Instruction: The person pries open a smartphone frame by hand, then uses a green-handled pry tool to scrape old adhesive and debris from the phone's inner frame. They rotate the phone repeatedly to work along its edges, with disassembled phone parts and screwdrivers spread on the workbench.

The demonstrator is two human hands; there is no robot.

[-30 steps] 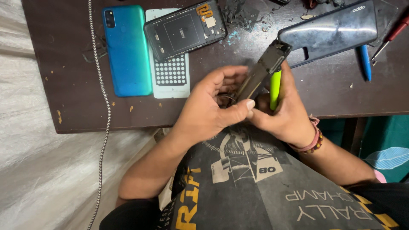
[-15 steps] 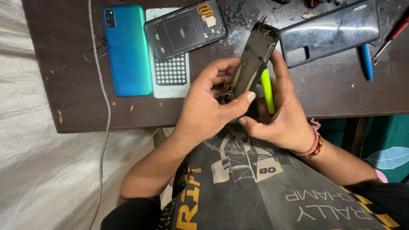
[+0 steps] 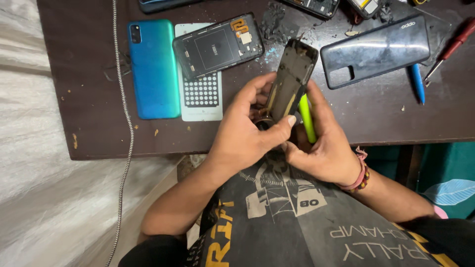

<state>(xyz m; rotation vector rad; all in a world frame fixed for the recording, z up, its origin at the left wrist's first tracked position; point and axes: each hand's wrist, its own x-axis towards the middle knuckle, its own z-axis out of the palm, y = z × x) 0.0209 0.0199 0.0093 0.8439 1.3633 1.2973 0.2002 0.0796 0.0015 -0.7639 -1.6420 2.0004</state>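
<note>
While both hands, left hand (image 3: 245,136) and right hand (image 3: 324,148), grip one phone frame (image 3: 292,74), two back covers (image 3: 153,66) lie nearby.

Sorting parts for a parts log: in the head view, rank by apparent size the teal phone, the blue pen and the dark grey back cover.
1. teal phone and dark grey back cover: look alike, not ranked.
2. blue pen: clearly smallest.

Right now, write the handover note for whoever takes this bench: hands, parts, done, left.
Left hand: grips the dark phone frame, tilted above the table edge.
Right hand: holds a yellow-green tool against the frame's side.
On the table: blue back cover, opened phone body on a white perforated sheet, dark back cover, blue pen, red-handled screwdriver.
Done: frame stripped and off the table.
Left: work on the frame, apparently; its end point can't be judged.
</note>
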